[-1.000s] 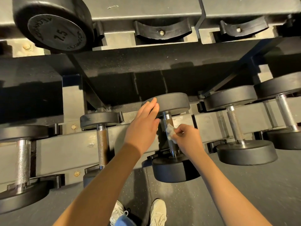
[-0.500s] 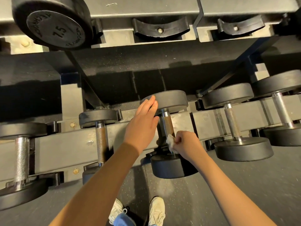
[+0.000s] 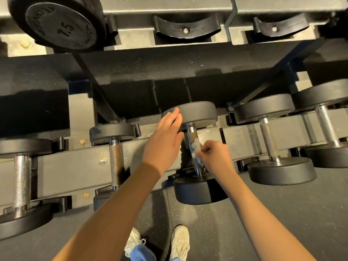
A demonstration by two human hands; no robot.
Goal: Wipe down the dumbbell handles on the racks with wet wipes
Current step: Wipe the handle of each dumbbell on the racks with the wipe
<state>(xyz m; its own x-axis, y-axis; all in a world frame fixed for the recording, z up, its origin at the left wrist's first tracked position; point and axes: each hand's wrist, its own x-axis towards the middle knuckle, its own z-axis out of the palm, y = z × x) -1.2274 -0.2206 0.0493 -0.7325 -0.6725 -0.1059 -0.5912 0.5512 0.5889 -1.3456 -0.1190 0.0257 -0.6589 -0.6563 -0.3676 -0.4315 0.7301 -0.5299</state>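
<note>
Right hand (image 3: 216,157) pinches the wipe (image 3: 196,149) on the dumbbell handle (image 3: 192,135), flat left hand (image 3: 165,140) steadies its far end (image 3: 197,113); next, probably sweep the remaining grip.

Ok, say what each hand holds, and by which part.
The right hand pinches the wet wipe by one edge, pressing it on the dumbbell handle. The left hand grips nothing; its straight fingers rest on that dumbbell's far head.
</note>
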